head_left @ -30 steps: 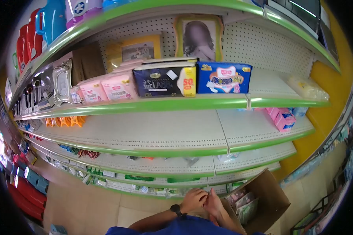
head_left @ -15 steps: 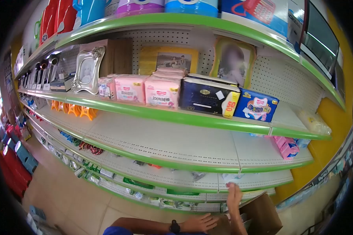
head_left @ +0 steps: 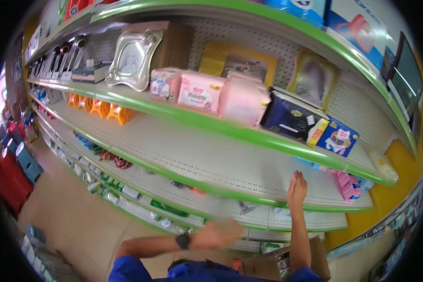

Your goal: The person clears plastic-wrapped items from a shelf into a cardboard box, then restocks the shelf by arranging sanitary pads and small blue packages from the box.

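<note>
Head view: right hand (head_left: pixel 297 190) just went up from down by the carton (head_left: pixel 320 257) to the grey shelf (head_left: pixel 211 160), so it's clear of the box now, flat, fingers up, grip holding nothing I can see. Left hand (head_left: pixel 221 233) is a blur, can't tell that grip. Nearest stuff, pink packs (head_left: pixel 349 188), sits just right of my right hand, the row's long axis slanting back-to-front toward the shelf edge.
</note>
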{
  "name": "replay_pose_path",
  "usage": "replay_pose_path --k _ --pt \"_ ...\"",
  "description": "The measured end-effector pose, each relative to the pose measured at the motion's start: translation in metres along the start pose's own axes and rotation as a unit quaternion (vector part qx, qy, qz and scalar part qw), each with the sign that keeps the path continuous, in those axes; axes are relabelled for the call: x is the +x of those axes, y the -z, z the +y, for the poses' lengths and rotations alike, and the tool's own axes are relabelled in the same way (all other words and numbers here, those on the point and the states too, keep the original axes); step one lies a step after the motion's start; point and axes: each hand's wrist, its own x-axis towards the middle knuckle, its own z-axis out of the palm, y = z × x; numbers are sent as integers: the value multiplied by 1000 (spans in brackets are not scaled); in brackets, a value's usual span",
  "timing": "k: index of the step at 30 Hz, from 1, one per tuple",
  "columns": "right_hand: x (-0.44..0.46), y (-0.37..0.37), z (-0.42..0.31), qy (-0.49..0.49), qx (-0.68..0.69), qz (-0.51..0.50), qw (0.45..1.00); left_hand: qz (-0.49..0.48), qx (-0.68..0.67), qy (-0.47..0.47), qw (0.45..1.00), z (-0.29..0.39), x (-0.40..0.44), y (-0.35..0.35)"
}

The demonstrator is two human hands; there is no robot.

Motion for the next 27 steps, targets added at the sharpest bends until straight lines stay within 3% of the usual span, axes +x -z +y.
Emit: replay_pose_path --k 1,2,3,4,6,10,14,18,25,27 --pt "-2 -8 3 -6 -8 -19 1000 -111 100 67 986 -11 16 51" --pt "-2 -17 5 -12 -16 -36 999 75 179 18 981 -46 -7 57" --pt "-4 -26 8 -9 -22 -41 999 119 248 46 960 -73 -14 84" --pt "-10 -33 11 -6 -27 -46 999 169 185 114 961 -81 -5 126" --pt "-15 -39 11 -27 -23 -61 998 215 235 243 916 -129 -20 178" --pt "-11 -39 11 -121 2 -113 986 211 358 311 855 -233 -74 242" --pt "-3 -26 -4 -198 29 -143 969 144 375 365 840 -275 -97 243" --pt "-19 -44 24 -151 -14 -44 987 49 352 425 832 -289 -106 223" --pt "-22 -39 13 -150 -16 -19 988 111 367 387 838 -298 -105 222" --pt "-21 -39 13 -144 -20 -13 989 112 336 429 831 -288 -100 224"
